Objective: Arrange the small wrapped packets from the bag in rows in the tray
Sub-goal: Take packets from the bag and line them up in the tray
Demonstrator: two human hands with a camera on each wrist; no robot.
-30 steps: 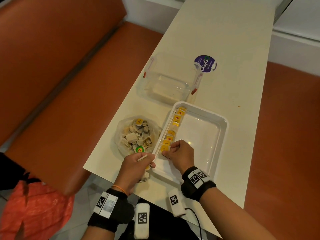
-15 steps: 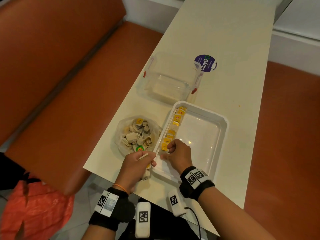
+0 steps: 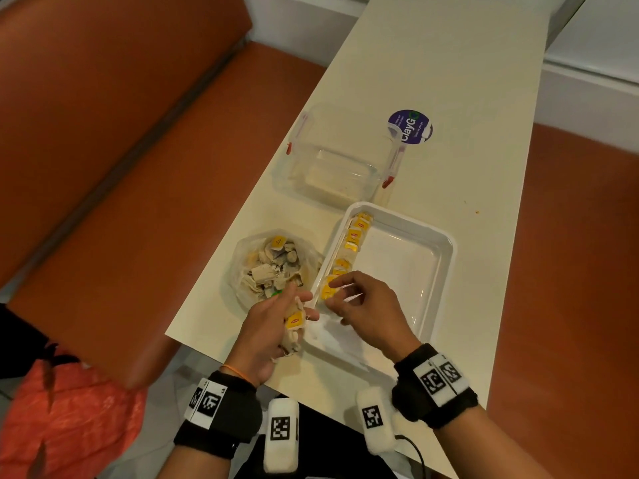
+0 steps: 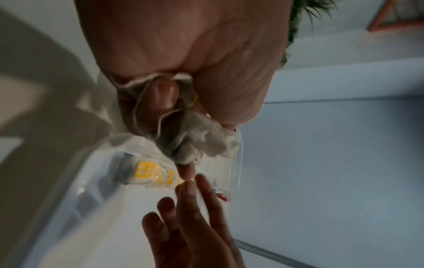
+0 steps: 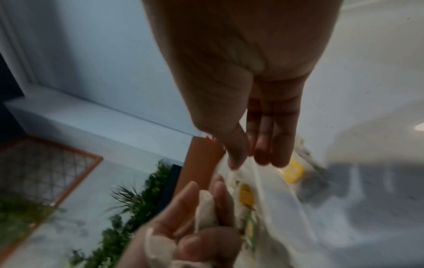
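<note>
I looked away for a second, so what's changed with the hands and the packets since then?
The right hand has let go of the nearest packet in the row and lifted off it, fingers loose. The left hand has moved slightly closer, still gripping its bunch of packets. The tray, bag and clear container stayed put.

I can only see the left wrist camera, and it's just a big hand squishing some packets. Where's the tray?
Observer: The head view shows the white tray just right of the left hand. One row of packets runs along its left wall.
Operator: Is it nearly full?
Observer: No. Beyond that one row, its floor is bare.
Operator: Where do more come from?
Observer: A clear bag sits on the table left of the tray, with many packets in it.
</note>
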